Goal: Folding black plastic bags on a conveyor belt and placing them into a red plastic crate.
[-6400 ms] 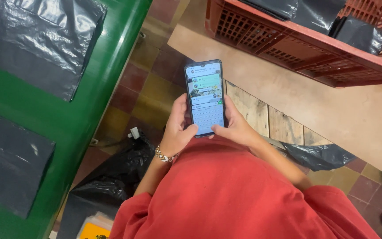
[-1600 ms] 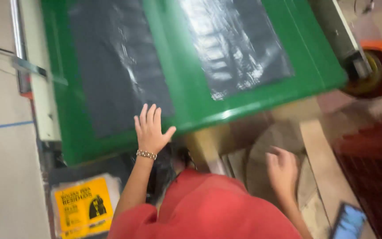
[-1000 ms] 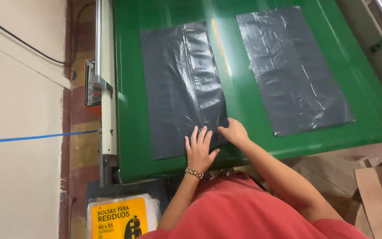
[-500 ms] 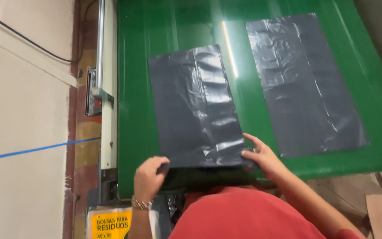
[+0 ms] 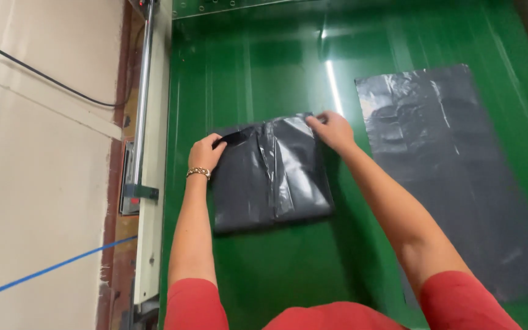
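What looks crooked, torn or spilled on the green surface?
Nothing stands out. The folded black bag lies nearly square under the left hand and right hand; the flat black bag is only wrinkled.

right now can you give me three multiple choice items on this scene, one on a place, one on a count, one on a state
1. Where does the flat, unfolded bag lie relative to the folded bag?
A. to its right
B. to its left
C. on top of it

2. How many black plastic bags are on the green table?
A. one
B. two
C. four

3. What are the hands doing with the folded bag?
A. both hang clear of it
B. only one touches it
C. each grips a far corner

Answers:
1. A, the flat bag is spread out on the right side of the table.
2. B, one folded and one flat are all that show.
3. C, the left hand pinches the far left corner and the right hand the far right.
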